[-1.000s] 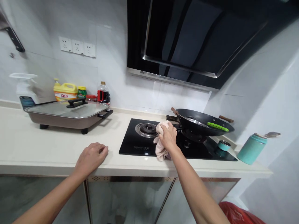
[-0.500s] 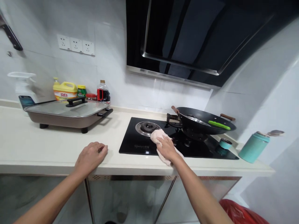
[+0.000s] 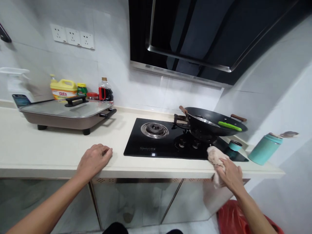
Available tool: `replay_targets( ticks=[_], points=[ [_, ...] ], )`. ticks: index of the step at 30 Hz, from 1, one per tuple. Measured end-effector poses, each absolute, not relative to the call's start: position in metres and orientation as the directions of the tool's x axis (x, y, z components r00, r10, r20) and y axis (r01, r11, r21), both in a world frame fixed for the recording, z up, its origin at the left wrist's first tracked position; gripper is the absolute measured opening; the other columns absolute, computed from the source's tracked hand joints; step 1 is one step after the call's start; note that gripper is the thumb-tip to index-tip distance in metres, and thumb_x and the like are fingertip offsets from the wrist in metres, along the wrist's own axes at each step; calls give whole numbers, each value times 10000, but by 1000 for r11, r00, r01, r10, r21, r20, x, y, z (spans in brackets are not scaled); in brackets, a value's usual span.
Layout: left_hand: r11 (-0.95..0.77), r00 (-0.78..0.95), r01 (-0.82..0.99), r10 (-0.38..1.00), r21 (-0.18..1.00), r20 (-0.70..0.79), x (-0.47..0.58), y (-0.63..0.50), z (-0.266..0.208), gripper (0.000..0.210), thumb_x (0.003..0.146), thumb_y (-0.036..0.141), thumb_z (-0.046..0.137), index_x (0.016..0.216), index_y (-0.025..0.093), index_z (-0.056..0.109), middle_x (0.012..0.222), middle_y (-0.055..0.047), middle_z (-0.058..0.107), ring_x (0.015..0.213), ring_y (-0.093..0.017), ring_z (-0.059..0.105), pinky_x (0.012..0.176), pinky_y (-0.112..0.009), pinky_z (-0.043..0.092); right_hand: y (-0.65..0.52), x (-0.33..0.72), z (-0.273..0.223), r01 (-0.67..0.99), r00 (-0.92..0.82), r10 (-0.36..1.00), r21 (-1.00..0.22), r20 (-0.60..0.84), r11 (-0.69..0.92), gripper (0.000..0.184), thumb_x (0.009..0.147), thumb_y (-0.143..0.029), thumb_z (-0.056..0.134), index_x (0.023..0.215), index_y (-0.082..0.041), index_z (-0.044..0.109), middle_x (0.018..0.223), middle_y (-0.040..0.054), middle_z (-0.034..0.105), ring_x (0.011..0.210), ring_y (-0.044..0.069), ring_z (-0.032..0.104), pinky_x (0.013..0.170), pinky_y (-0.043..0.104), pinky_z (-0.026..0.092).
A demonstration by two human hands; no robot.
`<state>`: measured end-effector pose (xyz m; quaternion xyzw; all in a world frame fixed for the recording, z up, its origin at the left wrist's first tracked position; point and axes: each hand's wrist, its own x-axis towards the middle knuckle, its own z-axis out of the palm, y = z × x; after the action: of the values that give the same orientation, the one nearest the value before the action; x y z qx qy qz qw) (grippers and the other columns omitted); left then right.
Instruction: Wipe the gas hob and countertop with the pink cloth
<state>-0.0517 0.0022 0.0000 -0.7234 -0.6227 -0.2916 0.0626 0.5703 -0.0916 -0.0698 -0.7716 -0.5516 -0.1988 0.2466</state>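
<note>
"Cloth [image 3: 215, 155] first: where is it?"

"Right of centre, low in the frame, on the front edge of the stove [image 3: 168, 143]. Its lower end drops past the edge of the counter [image 3: 60, 146]."

"And what has hold of it?"

"The right hand [image 3: 232, 175], palm down, fingers bent over the bunched fabric in a fairly closed grip. How tightly they press, I can't tell."

"What about the left hand [image 3: 94, 159]?"

"It rests on the counter, left of the frame's middle, fingers loosely curled and part open. I see nothing in them, though the palm is hidden."

"Which step would you say this is?"

"Wiping, I'd judge, at the stove's front right part."

"Then what does the next move call for?"

"Care around the cap [image 3: 235, 145], I think. It stands on the stove's right end, just beyond the cloth, and a wide sweep could knock it. The wok [image 3: 207, 130], above and left of it, covers the right burner, so wiping there would need it lifted away. The left burner [image 3: 155, 129], in mid-frame, is easier to reach."
</note>
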Motion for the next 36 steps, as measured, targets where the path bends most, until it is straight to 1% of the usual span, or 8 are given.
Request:
replay_targets(
  ticks=[3,6,13,21,24,27,31,36],
  points=[
    [-212,51,937,869,277,491,-49,2,1,439,909,468,393,819,216,741,971,-100,757,1021,-302,666,898,-393,496,-99,570,-62,871,436,686,-81,583,-484,461,962,-430,415,1232,-181,693,1221,194,664,1092,349,627,984,530,442],
    [-200,43,939,875,279,483,-48,2,2,437,912,476,397,838,218,742,1010,-103,756,1056,-303,667,911,-388,496,-101,514,-50,882,415,730,-41,543,-470,430,994,-441,432,1173,-214,750,1088,176,654,963,317,610,848,442,455],
    [-191,36,938,883,288,468,-52,7,-2,429,922,476,422,901,206,754,1057,-106,748,1085,-304,657,939,-395,483,-81,289,-36,969,31,826,-218,563,112,300,909,-413,623,1156,-300,753,1216,132,554,1109,326,488,961,483,400],
    [-187,11,936,861,297,509,-52,3,2,423,925,449,415,821,225,759,976,-107,747,1007,-278,675,871,-348,492,-63,158,-28,603,-263,771,-525,580,601,333,804,-253,618,1134,-274,651,1164,45,612,1108,240,539,1000,418,427],
    [-157,-56,910,870,383,489,-52,0,6,432,936,469,418,811,234,758,998,-93,757,960,-256,685,799,-319,493,-44,155,-11,411,-131,838,-740,529,532,288,851,-319,538,1122,-239,596,1056,23,662,962,193,613,896,341,501],
    [-116,-114,897,872,426,477,-53,-2,6,443,951,462,408,793,232,752,999,-95,757,946,-255,688,767,-314,488,-19,183,15,388,35,890,-827,454,407,385,936,-431,408,1235,-230,545,1086,30,709,942,186,658,834,303,531],
    [-133,-102,904,856,406,506,-53,-2,4,421,951,439,419,804,241,761,994,-87,757,988,-260,686,818,-323,490,-4,263,35,520,254,871,-819,420,243,568,915,-402,382,1428,-174,468,1330,131,652,1193,252,620,996,366,502],
    [-139,-79,904,875,404,478,-49,-3,5,419,943,441,431,856,230,782,1041,-98,762,1040,-281,669,860,-349,482,-20,337,26,702,479,768,-711,426,-43,631,874,-307,365,1443,-69,499,1509,246,458,1414,362,421,1193,498,310]
  ],
)
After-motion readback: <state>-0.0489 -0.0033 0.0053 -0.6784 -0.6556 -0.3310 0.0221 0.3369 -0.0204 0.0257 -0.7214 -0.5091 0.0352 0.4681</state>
